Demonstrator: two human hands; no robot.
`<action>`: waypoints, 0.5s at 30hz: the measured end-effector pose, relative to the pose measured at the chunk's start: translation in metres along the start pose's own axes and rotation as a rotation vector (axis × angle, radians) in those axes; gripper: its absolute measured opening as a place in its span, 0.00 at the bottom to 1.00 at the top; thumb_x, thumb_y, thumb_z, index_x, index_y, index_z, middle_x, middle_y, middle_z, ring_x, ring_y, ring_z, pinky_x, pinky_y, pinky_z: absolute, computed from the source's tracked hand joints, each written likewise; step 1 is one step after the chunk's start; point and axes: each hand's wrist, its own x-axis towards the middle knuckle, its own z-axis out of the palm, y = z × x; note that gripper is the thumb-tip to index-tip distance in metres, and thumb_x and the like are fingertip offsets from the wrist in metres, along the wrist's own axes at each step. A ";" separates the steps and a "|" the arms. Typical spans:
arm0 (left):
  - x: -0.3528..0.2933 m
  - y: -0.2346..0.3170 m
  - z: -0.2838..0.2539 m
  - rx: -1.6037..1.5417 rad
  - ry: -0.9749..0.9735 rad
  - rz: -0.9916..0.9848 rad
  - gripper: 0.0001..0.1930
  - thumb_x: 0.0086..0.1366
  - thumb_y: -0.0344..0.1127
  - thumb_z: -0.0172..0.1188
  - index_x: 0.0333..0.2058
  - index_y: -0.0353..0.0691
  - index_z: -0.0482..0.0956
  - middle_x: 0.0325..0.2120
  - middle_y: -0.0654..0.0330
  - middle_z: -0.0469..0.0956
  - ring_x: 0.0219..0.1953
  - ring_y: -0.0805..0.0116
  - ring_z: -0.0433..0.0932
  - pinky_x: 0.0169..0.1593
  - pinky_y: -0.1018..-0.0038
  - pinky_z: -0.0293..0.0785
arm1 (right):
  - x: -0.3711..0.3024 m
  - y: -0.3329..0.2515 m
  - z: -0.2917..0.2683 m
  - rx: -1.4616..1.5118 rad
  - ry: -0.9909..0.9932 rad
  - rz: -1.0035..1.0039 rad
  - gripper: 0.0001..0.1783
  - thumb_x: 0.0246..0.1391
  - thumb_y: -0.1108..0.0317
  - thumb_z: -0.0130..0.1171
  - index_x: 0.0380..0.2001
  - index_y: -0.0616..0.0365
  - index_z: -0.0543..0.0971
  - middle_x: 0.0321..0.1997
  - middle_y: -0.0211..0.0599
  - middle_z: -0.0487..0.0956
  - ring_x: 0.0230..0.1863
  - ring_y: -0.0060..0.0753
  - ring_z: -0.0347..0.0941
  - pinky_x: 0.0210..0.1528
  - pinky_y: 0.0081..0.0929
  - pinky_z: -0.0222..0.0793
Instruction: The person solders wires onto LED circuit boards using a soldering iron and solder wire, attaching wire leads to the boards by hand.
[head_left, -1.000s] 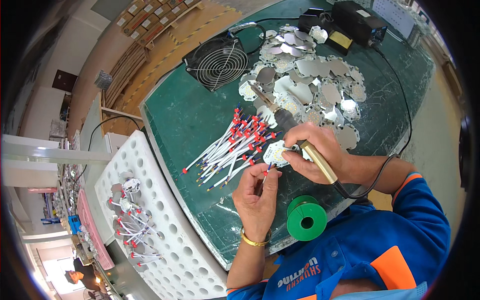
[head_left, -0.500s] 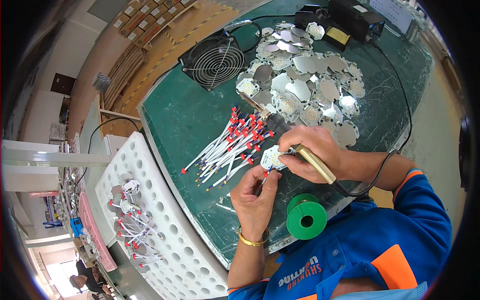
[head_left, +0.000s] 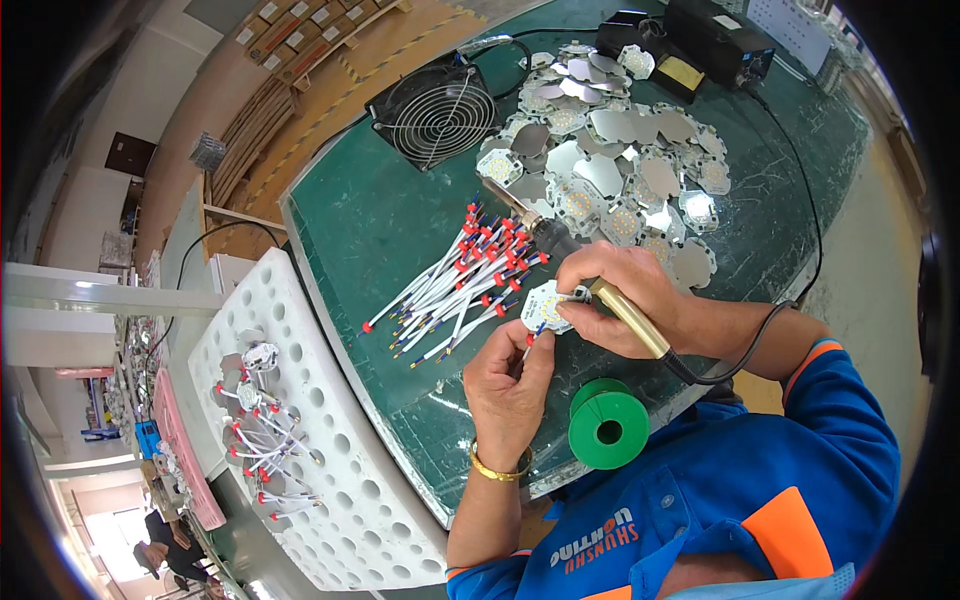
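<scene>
My right hand [head_left: 640,292] is closed round a soldering iron [head_left: 627,318] with a gold handle, its tip pointing to the far left. Thumb and fingertips of that hand also pinch a white LED board [head_left: 542,303]. My left hand [head_left: 503,385], wearing a gold bracelet, pinches a short wire lead [head_left: 533,337] with a red collar, its end at the board's near edge. Whether the wire touches a contact is too small to tell. Left of the board lies a bundle of white wire leads [head_left: 470,285] with red collars. Behind it spreads a heap of LED boards [head_left: 600,178].
A green solder spool [head_left: 608,430] stands near the table's front edge. A fan [head_left: 435,118] sits at the far left, a black soldering station [head_left: 718,45] at the back. Left of the table, a white foam tray [head_left: 345,440] carries wired boards. The iron's cord [head_left: 815,230] loops along the right.
The whole view has shifted slightly. The wire lead in my left hand now sits a little higher against the board's near edge. Both hands keep their hold.
</scene>
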 end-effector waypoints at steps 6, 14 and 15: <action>-0.011 0.010 -0.001 -0.116 0.037 -0.071 0.05 0.59 0.28 0.58 0.33 0.33 0.77 0.19 0.75 0.70 0.20 0.90 0.60 0.22 0.89 0.55 | 0.000 -0.003 -0.007 0.000 0.132 -0.147 0.16 0.39 0.78 0.62 0.34 0.59 0.71 0.25 0.35 0.74 0.22 0.35 0.72 0.24 0.27 0.66; -0.043 0.011 0.004 -0.059 0.078 -0.089 0.03 0.58 0.27 0.59 0.31 0.34 0.77 0.19 0.75 0.69 0.19 0.90 0.59 0.22 0.89 0.54 | -0.048 -0.017 -0.040 0.065 0.017 -0.353 0.21 0.50 0.53 0.58 0.36 0.63 0.73 0.24 0.38 0.73 0.20 0.38 0.67 0.25 0.31 0.60; -0.046 0.012 0.007 -0.059 0.085 -0.087 0.04 0.58 0.27 0.59 0.31 0.34 0.77 0.19 0.75 0.69 0.19 0.90 0.59 0.22 0.89 0.54 | -0.050 -0.021 -0.044 0.066 0.017 -0.352 0.21 0.50 0.53 0.58 0.36 0.63 0.73 0.24 0.38 0.73 0.20 0.38 0.67 0.25 0.31 0.60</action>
